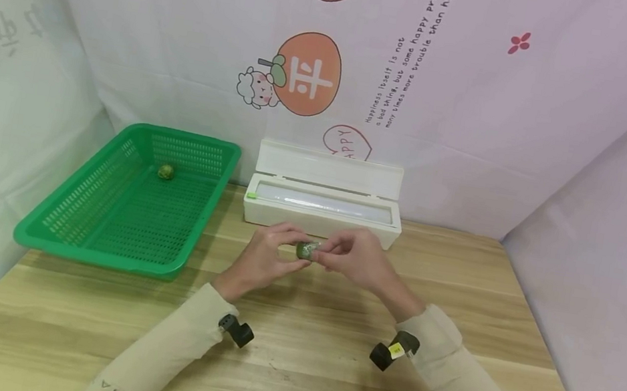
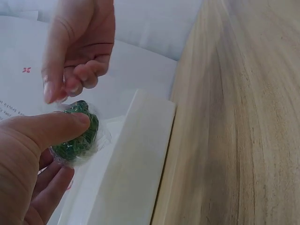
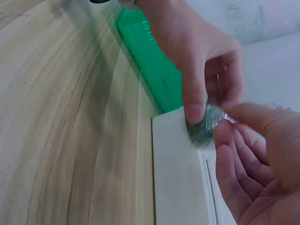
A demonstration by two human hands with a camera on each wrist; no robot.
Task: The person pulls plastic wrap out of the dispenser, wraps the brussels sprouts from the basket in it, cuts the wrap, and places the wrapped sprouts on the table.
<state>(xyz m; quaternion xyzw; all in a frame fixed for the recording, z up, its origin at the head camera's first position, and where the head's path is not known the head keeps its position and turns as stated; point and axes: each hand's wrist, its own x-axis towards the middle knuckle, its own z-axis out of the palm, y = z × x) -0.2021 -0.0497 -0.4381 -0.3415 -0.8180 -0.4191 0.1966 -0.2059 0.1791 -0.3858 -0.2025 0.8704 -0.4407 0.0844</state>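
Observation:
A small green round thing in clear film [image 1: 307, 250] is held up between both hands, in front of the white box. In the left wrist view the left hand [image 2: 37, 145] grips the wrapped green thing [image 2: 77, 140] between thumb and fingers. The right hand [image 2: 82, 47] pinches the film at its edge, fingers curled. In the right wrist view the right hand [image 3: 262, 164] has its thumb and fingertips at the side of the green thing [image 3: 205, 126], while the left hand [image 3: 197, 51] holds it from the other side.
A green plastic basket [image 1: 189, 251] stands at the left, with one small round greenish item [image 1: 166, 171] in it. Behind the hands, a white box [image 1: 321, 225] with its lid [image 1: 329, 169] raised holds a roll of clear film [image 1: 324, 204]. Printed cloth hangs behind the wooden table [image 1: 309, 384].

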